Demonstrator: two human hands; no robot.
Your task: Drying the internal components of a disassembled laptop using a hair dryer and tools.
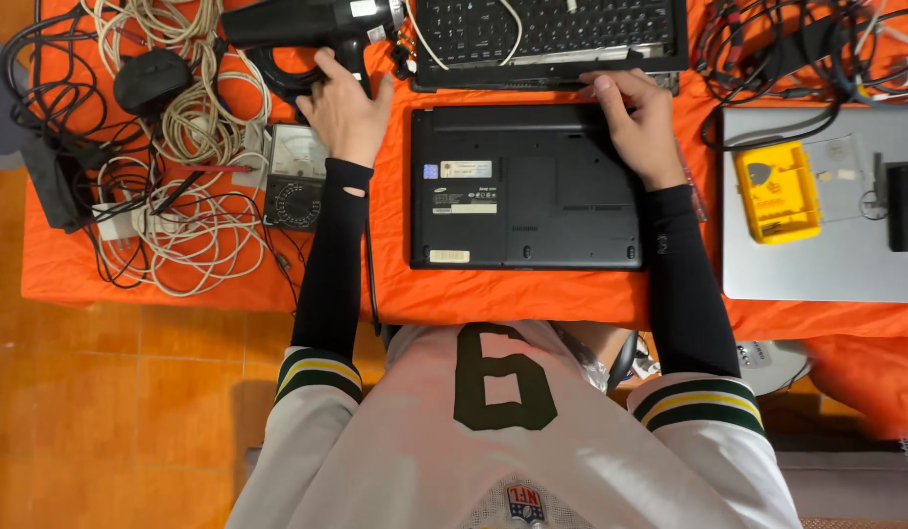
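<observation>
A black laptop point(525, 186) lies bottom up on the orange tablecloth point(209, 294) in front of me. My right hand point(642, 122) rests on its far right corner, with the fingers curled over the back edge next to a black keyboard point(552, 34). My left hand point(344, 110) is to the left of the laptop, closed around the handle of a black heat gun point(302, 22) that lies at the table's far side. Both forearms are in black sleeves.
An analog multimeter point(295, 176) sits by my left wrist. Coiled white and black cables point(194, 211) and a black mouse point(152, 78) fill the left side. A silver laptop point(826, 255) at the right carries a yellow bit case point(777, 191). More cables point(797, 49) lie at the far right.
</observation>
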